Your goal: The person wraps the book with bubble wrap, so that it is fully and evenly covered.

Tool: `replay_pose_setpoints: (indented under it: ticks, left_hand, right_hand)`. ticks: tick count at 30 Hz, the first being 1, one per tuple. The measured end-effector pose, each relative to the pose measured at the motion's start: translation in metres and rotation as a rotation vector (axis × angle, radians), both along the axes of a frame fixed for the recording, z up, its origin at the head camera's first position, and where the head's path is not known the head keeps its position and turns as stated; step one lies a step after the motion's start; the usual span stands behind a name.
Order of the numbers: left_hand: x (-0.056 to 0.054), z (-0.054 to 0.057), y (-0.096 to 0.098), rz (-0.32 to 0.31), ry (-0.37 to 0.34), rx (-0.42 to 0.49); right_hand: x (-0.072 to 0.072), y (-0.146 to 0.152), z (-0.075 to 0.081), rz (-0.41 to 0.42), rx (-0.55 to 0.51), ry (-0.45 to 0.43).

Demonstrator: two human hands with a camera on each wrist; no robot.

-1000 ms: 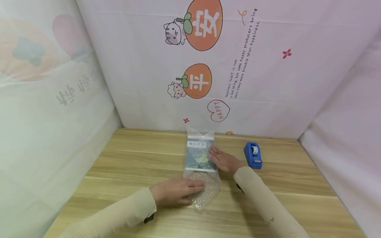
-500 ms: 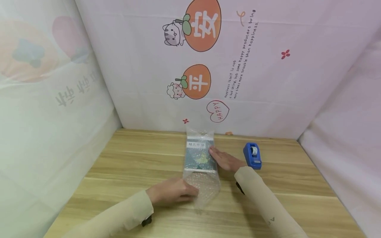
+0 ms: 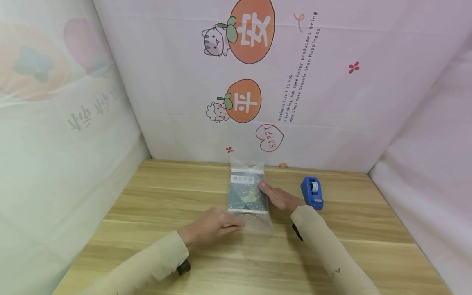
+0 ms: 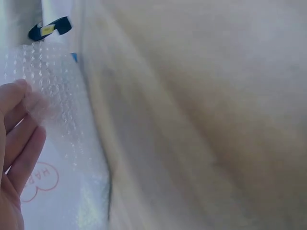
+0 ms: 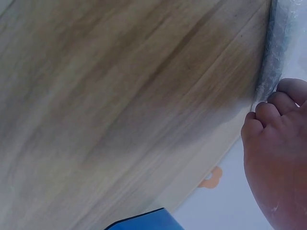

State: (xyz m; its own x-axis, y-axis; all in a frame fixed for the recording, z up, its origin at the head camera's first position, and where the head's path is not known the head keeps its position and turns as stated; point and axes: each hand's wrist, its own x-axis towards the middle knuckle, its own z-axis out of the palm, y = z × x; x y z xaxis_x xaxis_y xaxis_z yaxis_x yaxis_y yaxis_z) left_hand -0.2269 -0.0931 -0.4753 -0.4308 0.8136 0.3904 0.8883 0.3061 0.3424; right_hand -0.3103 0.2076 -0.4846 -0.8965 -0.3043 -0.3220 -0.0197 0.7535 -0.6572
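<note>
A flat teal book (image 3: pixel 241 194) with a pale title strip lies face up inside clear bubble wrap (image 3: pixel 259 224) at the back middle of the table. My left hand (image 3: pixel 210 227) pinches the wrap's near end flap, raised off the wood. In the left wrist view, thumb and fingers meet on the bubbled sheet (image 4: pixel 60 100). Along the book's right side, my right hand (image 3: pixel 283 200) holds the wrapped edge, a fingertip on top. Its curled fingers lie against that edge in the right wrist view, where the fingertips are hidden.
A blue tape dispenser (image 3: pixel 312 193) with a roll in it stands to the right of my right hand. The wood-grain table (image 3: pixel 166 205) meets a printed cloth wall (image 3: pixel 184 139) at the back, with more cloth on both sides.
My left hand has gone from lying flat on the near flap to pinching it and lifting it toward the book. My right hand stays at the book's right side.
</note>
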Motion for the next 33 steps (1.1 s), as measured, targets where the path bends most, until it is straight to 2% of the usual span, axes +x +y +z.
replay_pose_setpoints:
  ticks: [5, 11, 17, 24, 33]
  left_hand:
    - [-0.01, 0.009, 0.001, 0.039, -0.018, 0.058]
    - [-0.023, 0.017, 0.002, 0.137, -0.129, 0.094]
    - [-0.046, 0.019, 0.006, 0.203, -0.222, 0.152]
    - [-0.07, 0.02, 0.013, 0.271, -0.346, 0.217]
    - [-0.097, 0.01, 0.022, 0.32, -0.341, 0.233]
  right_hand:
    - [-0.002, 0.001, 0.0, -0.029, 0.007, -0.037]
    - [-0.004, 0.003, 0.0, -0.04, 0.01, -0.06]
    - [-0.005, 0.003, -0.001, -0.016, 0.013, -0.062]
    - [-0.007, 0.003, -0.001, 0.056, 0.0, -0.026]
    - [-0.009, 0.005, 0.0, 0.019, -0.017, -0.045]
